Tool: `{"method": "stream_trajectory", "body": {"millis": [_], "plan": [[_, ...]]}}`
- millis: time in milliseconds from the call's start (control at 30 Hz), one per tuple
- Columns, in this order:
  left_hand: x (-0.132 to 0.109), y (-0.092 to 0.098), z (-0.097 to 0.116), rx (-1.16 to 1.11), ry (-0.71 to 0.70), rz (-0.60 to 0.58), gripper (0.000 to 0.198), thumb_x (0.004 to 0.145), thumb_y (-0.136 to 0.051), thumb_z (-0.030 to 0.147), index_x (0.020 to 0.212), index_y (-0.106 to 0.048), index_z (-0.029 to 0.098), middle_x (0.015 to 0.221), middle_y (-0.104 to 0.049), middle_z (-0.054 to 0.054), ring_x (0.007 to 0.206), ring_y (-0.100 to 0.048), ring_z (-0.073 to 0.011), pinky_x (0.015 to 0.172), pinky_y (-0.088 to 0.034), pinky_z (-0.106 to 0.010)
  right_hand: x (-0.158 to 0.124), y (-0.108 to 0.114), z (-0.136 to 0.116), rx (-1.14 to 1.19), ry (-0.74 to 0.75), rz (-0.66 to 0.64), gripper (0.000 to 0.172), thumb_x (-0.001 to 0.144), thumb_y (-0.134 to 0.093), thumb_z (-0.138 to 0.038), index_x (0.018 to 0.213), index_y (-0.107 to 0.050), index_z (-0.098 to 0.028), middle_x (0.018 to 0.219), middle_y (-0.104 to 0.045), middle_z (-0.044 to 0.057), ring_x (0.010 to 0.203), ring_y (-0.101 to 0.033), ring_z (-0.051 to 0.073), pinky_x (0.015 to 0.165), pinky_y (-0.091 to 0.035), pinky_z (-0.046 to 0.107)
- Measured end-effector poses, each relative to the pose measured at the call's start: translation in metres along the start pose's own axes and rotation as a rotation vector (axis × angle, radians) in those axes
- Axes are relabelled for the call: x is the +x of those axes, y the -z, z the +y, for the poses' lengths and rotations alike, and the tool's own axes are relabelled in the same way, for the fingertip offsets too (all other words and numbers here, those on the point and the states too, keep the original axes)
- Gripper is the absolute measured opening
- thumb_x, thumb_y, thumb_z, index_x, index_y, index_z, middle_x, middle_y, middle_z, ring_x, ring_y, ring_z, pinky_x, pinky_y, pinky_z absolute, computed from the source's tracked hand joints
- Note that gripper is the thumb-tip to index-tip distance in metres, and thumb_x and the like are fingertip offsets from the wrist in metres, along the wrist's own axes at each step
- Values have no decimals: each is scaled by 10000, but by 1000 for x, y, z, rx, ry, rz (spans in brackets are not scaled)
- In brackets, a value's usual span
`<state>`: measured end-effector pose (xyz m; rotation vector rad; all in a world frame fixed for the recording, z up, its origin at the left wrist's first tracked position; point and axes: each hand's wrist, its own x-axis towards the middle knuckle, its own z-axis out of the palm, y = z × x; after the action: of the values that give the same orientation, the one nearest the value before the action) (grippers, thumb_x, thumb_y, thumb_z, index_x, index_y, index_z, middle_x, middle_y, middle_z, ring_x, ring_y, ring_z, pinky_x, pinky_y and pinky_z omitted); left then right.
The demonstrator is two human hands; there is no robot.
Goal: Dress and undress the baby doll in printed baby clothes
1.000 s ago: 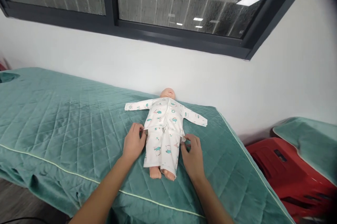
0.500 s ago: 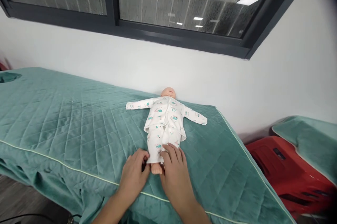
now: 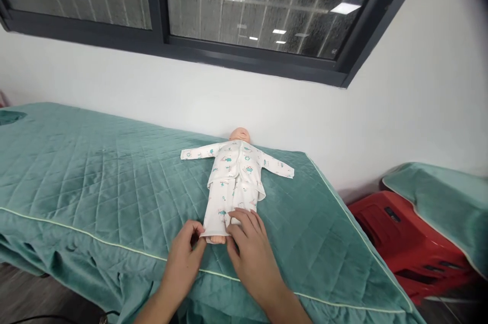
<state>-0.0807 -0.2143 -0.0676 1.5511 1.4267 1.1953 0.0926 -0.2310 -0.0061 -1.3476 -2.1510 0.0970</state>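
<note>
A baby doll [image 3: 240, 134] lies on its back on the green quilted bed cover [image 3: 125, 176], head toward the wall. It wears a white printed jacket [image 3: 236, 161] with both sleeves spread out, and white printed pants [image 3: 221, 207]. My left hand [image 3: 185, 248] pinches the left edge of one pant leg's hem. The fingers of my right hand [image 3: 249, 245] are closed on the same hem's other side, stretching it wide. Between my hands the doll's toes [image 3: 218, 239] peek out under the hem. The other foot is hidden behind my right hand.
Behind the bed is a white wall with a dark-framed window [image 3: 251, 55]. A red plastic stool [image 3: 404, 237] stands to the right, partly under another green cover [image 3: 438, 197]. A black cable [image 3: 46, 318] lies on the floor at lower left.
The pant hem has been pulled wider and down over the doll's foot, leaving only toes showing. My left hand has moved slightly left with the hem. The camera view has shifted a little.
</note>
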Motion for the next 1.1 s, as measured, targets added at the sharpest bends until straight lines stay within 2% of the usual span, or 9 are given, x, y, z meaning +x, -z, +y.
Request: {"method": "stream_trajectory", "body": {"millis": [100, 167, 333, 433, 567, 733, 867, 1000, 1100], "plan": [[-7, -2, 6, 91, -172, 54, 145, 872, -508, 272, 992, -569, 218, 1056, -602, -76, 990, -586, -223, 858, -505, -377, -12, -4, 9, 155, -125, 58, 245, 937, -460, -140, 1109, -600, -243, 1270, -568, 86, 1224, -509, 252, 1043, -445, 488], [-10, -5, 14, 170, -310, 35, 272, 865, -514, 228, 1135, -546, 236, 1262, -538, -108, 1184, -521, -251, 991, -465, -444, -21, -5, 15, 299, -254, 134, 297, 949, -483, -218, 1237, -545, -258, 1297, -551, 94, 1212, -530, 239, 1010, -489, 439], [-5, -25, 34, 473, -527, -47, 365, 809, -540, 127, 1161, -558, 221, 1348, -504, -118, 1307, -428, -303, 1029, -432, -519, -39, -9, 29, 430, -380, 203, 356, 870, -520, -201, 1225, -530, -227, 1229, -588, 88, 1161, -562, 242, 991, -495, 441], [5, -37, 40, 632, -552, -3, 210, 824, -548, 132, 1017, -600, 197, 1322, -529, -125, 1328, -402, -325, 1026, -416, -540, -44, -16, 34, 339, -431, 222, 276, 822, -535, -184, 1096, -568, -198, 1064, -624, 88, 1008, -602, 249, 870, -530, 425], [12, -44, 41, 695, -571, 16, 79, 857, -543, 154, 894, -603, 189, 1272, -570, -119, 1309, -420, -326, 1011, -414, -530, -42, -20, 38, 295, -468, 161, 111, 886, -523, -269, 954, -572, -196, 912, -615, 55, 855, -595, 222, 765, -509, 368], [7, -38, 45, 590, -587, 45, 86, 876, -520, 168, 851, -592, 207, 1258, -590, -91, 1294, -435, -313, 979, -442, -495, -37, -7, 35, 287, -448, 189, 175, 926, -511, -341, 812, -529, -210, 797, -571, 18, 734, -545, 186, 679, -452, 308], [1, -34, 49, 529, -611, 38, 88, 890, -506, 182, 874, -586, 218, 1274, -579, -88, 1292, -441, -300, 988, -448, -496, -46, 3, 30, 271, -409, 287, 116, 912, -516, -286, 816, -510, -221, 778, -553, 6, 727, -533, 179, 671, -452, 295], [-4, -33, 44, 552, -623, 30, 103, 880, -502, 157, 852, -583, 214, 1300, -563, -90, 1312, -425, -305, 1009, -443, -510, -61, -7, 34, 193, -388, 247, 85, 901, -488, -225, 830, -534, -222, 811, -572, 28, 749, -563, 193, 677, -492, 321], [-16, -30, 33, 567, -628, 60, 181, 871, -484, 121, 963, -606, 218, 1364, -522, -99, 1338, -407, -301, 1036, -433, -509, -73, -15, 35, 158, -373, 277, 124, 900, -469, -201, 956, -577, -223, 932, -610, 75, 849, -611, 227, 709, -541, 369]]}}
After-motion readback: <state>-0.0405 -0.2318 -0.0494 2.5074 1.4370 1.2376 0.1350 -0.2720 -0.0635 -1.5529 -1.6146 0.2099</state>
